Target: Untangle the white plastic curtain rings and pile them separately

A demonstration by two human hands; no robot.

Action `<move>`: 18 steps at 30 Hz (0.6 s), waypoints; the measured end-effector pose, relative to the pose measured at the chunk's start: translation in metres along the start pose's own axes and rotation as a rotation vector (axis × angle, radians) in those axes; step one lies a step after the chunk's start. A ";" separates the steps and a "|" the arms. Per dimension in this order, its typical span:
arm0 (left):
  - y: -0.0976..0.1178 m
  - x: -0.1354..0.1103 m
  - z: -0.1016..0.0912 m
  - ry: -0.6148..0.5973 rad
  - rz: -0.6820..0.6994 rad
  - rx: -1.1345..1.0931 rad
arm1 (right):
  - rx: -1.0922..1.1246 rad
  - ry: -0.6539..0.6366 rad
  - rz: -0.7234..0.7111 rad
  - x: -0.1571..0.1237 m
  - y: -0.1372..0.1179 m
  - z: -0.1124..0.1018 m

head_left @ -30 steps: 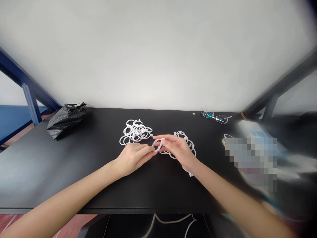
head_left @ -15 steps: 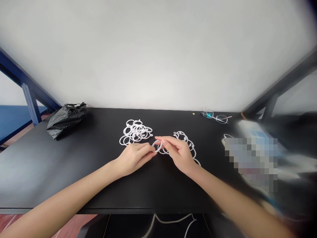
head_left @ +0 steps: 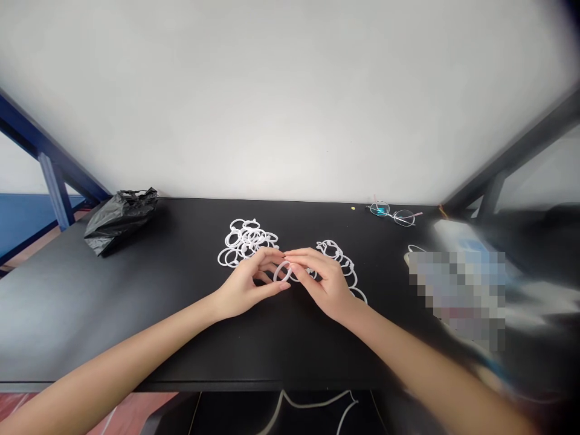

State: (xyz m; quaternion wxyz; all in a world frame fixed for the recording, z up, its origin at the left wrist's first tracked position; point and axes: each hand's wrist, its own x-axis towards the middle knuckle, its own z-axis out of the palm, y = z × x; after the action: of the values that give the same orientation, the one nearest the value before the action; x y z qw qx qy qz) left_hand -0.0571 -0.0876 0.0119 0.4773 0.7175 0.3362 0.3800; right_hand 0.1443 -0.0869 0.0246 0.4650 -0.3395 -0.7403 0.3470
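Both my hands meet over the middle of a black table (head_left: 136, 314). My left hand (head_left: 247, 284) and my right hand (head_left: 324, 281) pinch one white plastic ring (head_left: 281, 272) between their fingertips, just above the tabletop. Behind my left hand lies a loose pile of white rings (head_left: 244, 240). A chain of linked white rings (head_left: 342, 266) runs behind and under my right hand, partly hidden by it.
A crumpled black plastic bag (head_left: 120, 217) sits at the back left. A pair of glasses (head_left: 394, 214) lies at the back right by the white wall. A blurred-out item (head_left: 457, 290) rests at the right. Blue and dark frame posts flank the table.
My left hand has lifted from lying flat and closed its fingers on the ring, which my right hand brought a little towards me. The chain now shows behind my right wrist.
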 end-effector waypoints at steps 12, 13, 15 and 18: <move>0.006 0.004 -0.002 0.008 0.008 0.078 | 0.246 0.022 0.207 0.003 0.001 -0.004; 0.006 0.004 -0.003 0.004 0.007 0.077 | 0.246 0.024 0.202 0.003 0.001 -0.004; 0.005 0.004 -0.005 -0.011 0.007 0.077 | 0.238 0.031 0.189 0.002 0.002 -0.004; 0.005 0.004 -0.007 -0.031 0.001 0.080 | 0.221 0.027 0.169 0.002 0.002 -0.003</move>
State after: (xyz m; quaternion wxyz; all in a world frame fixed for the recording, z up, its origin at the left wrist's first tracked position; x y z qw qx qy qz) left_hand -0.0602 -0.0827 0.0190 0.4531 0.7420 0.3433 0.3552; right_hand 0.1470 -0.0835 0.0253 0.4787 -0.3517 -0.6601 0.4598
